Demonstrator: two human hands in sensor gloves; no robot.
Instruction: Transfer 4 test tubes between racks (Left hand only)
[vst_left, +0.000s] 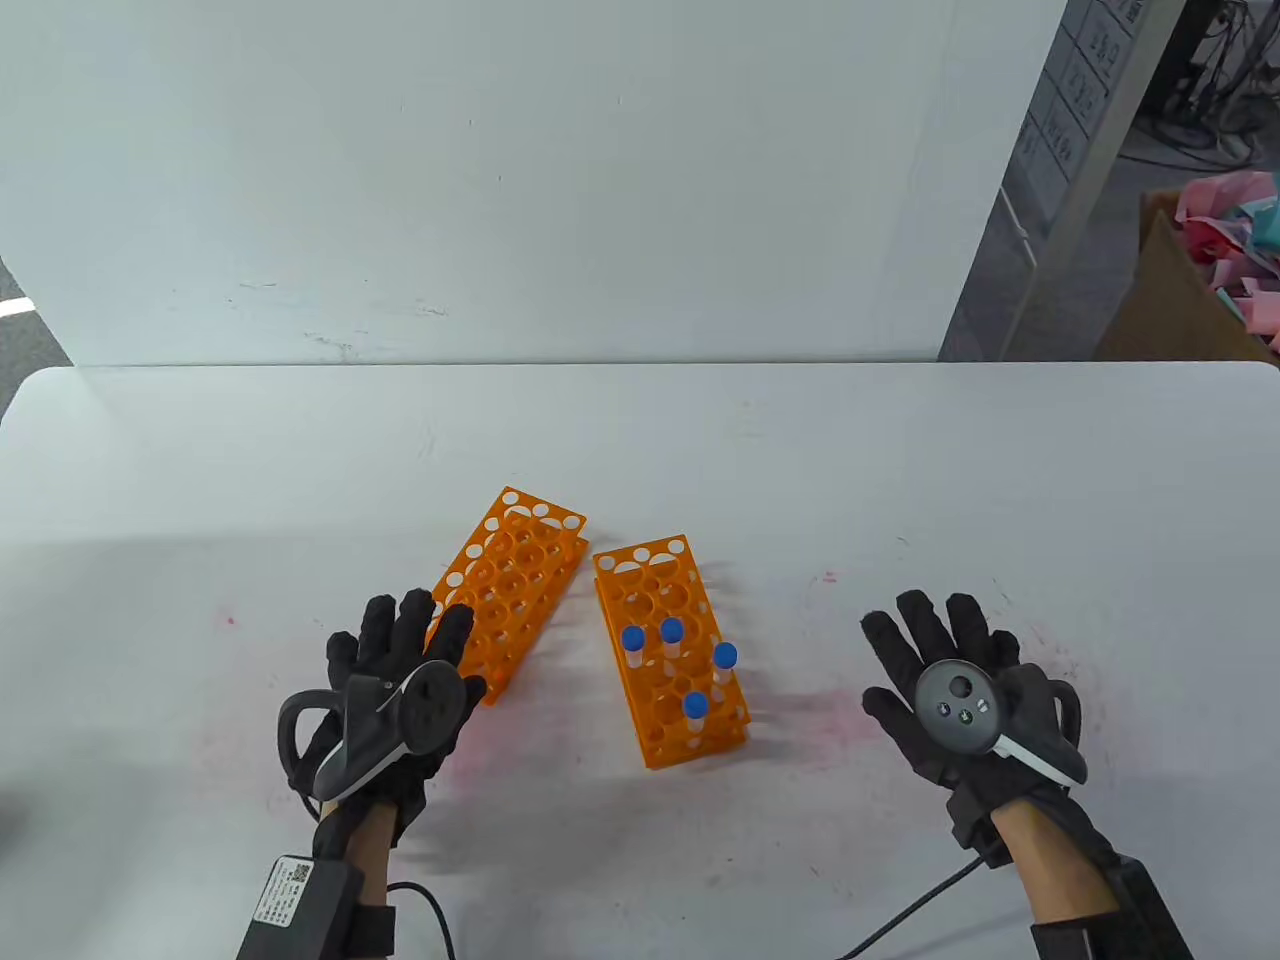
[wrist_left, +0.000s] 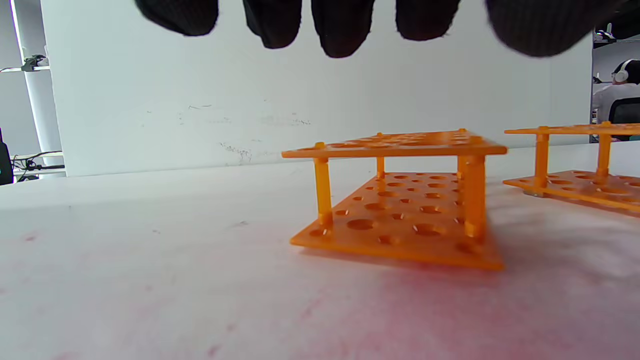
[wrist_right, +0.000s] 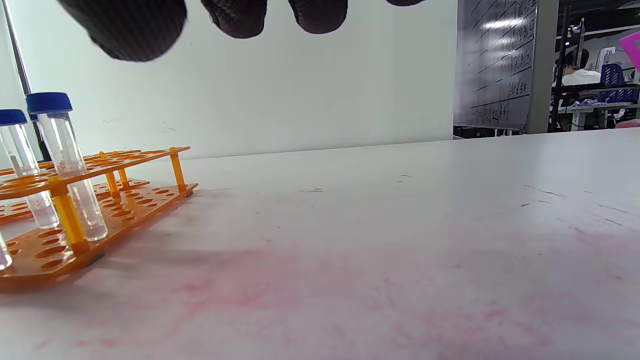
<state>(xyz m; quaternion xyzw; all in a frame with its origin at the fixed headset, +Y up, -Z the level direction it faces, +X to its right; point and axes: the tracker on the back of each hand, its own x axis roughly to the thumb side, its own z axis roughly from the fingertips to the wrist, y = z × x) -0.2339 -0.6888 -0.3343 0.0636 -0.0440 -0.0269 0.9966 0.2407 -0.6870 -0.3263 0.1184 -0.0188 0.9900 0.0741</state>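
Observation:
Two orange racks stand mid-table. The left rack (vst_left: 512, 585) is empty; it also shows in the left wrist view (wrist_left: 400, 200). The right rack (vst_left: 668, 650) holds several clear test tubes with blue caps (vst_left: 671, 640); two of the tubes show in the right wrist view (wrist_right: 65, 160). My left hand (vst_left: 400, 690) lies flat with fingers spread, its fingertips at the near end of the empty rack, holding nothing. My right hand (vst_left: 950, 690) lies flat and open on the table, well right of the tube rack, holding nothing.
The white table (vst_left: 900, 480) has faint pink stains near both hands. A white wall panel (vst_left: 500, 180) stands behind its far edge. A cardboard box with coloured paper (vst_left: 1200, 280) is off the table at the far right.

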